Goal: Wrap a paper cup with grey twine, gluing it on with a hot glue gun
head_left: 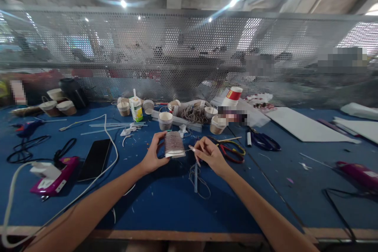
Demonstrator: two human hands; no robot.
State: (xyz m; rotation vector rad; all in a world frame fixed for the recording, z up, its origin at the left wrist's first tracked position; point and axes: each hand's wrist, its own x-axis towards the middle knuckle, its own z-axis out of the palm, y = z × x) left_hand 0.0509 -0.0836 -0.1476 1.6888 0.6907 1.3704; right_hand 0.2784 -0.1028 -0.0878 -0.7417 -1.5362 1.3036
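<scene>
Left hand [152, 156] grips wrapped cup [174, 144]; right hand [210, 154] pinches cord [188, 150]. Best pull cord taut, turn cup slowly, lay cord snug without overlaps.

On the worktop [165, 212], a phone [94, 160] is lying at frame left, right of a power strip [57, 177]. A wound piece [174, 143] is staying at centre between left hand [154, 152] and right hand [211, 155]; a carton [137, 109] is standing behind it, leftward. Scissors [258, 138] are lying right of centre.
</scene>
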